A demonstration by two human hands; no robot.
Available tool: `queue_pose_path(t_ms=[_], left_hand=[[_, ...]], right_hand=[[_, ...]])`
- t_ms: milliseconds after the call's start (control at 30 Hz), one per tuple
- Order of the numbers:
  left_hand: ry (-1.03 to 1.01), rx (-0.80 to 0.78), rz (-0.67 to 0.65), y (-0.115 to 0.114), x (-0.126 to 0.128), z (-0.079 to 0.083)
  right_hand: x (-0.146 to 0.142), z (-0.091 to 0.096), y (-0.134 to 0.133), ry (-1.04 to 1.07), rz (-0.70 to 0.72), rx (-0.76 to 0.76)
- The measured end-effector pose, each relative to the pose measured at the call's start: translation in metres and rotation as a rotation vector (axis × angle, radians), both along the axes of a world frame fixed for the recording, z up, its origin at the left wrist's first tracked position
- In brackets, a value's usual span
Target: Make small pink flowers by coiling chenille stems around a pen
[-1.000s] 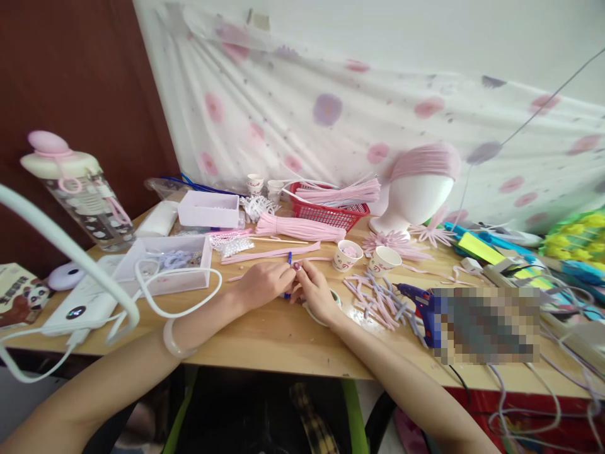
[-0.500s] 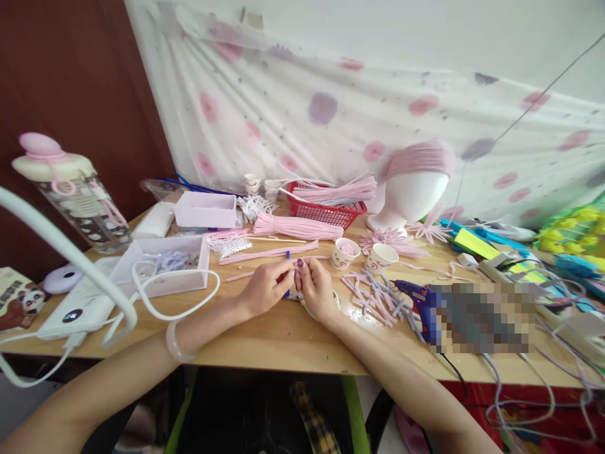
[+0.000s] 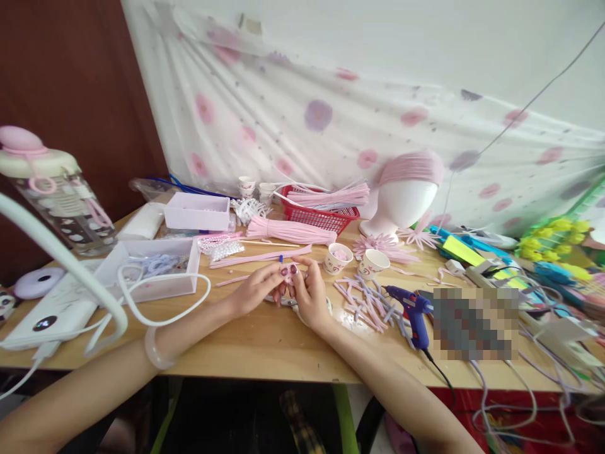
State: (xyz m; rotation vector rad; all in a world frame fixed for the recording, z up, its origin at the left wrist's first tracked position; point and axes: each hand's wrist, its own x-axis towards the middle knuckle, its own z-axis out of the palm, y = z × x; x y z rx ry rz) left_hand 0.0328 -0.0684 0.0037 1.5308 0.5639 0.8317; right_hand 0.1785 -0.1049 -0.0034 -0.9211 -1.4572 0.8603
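My left hand (image 3: 258,291) and my right hand (image 3: 311,297) meet above the front middle of the wooden table, their fingertips pinched together. A tiny pale thing seems to be between the fingertips, too small and covered to name. Behind the fingers, the tip of a blue stick-like thing shows, mostly hidden. Under the hands lies a whitish object that I cannot make out. Just right of my right hand are cut pieces of pink and lilac fuzzy stems (image 3: 363,302). Two paper cups stand beyond it: one cup (image 3: 336,263) holds small pink pieces, the other cup (image 3: 372,268) stands beside it.
A blue glue gun (image 3: 414,312) lies at right with its cord over the edge. Pink stem bundles (image 3: 290,231), a red basket (image 3: 321,219) and a white foam head (image 3: 406,205) stand behind. At left are white boxes (image 3: 163,287), a looping white cable (image 3: 177,320) and a bottle (image 3: 63,202).
My hands have drawn closer, with both thumbs now side by side at the fingertips. The whole view has shifted slightly, so the table things appear farther left.
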Motion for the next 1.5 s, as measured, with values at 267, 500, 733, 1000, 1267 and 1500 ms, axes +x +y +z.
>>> queue_pose_path(t_ms=[267,500,733,1000,1267,1500], left_hand=[[0.142,0.317,0.115,-0.003,-0.003,0.006],[0.070,0.386,0.106,0.000,-0.010,0.014],[0.104,0.404,0.100,0.006,-0.012,0.017],[0.075,0.300,0.136,0.010,-0.011,0.012],[0.066,0.315,0.109,0.004,-0.011,0.016],[0.061,0.269,0.051,0.004,-0.009,0.015]], right_hand=[[-0.005,0.006,-0.008,0.148,0.061,-0.046],[0.004,0.008,-0.004,0.082,0.160,-0.064],[0.005,0.011,-0.003,0.116,0.296,-0.040],[0.006,0.009,-0.002,0.093,0.320,-0.071],[0.005,0.007,-0.001,0.086,0.305,-0.094],[0.004,0.006,0.002,0.084,0.273,-0.076]])
